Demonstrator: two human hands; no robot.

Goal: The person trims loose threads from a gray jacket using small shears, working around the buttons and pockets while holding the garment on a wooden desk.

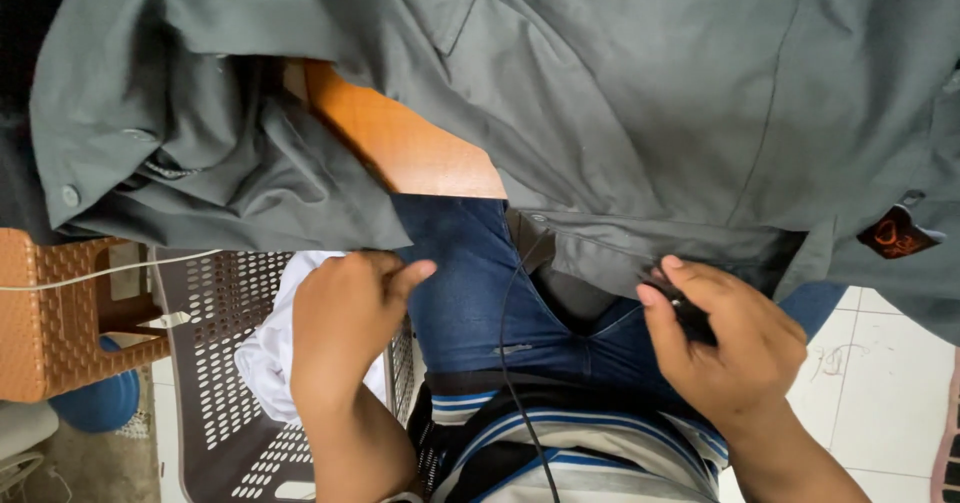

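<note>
Orange wooden desk (400, 143) mostly covered by a grey-green shirt (620, 93) spread across it, front edge hanging over the person's blue jeans (470, 283); white tile floor (880, 383) at right, brown perforated plastic chair (220, 383) with white cloth (265, 353) at left. Left hand (345, 323) closed, fingers curled and pinching the shirt's lower edge near the jeans; right hand (735, 343) closed around a small dark object (685, 308) just below the shirt's hem, kind cannot be told
</note>
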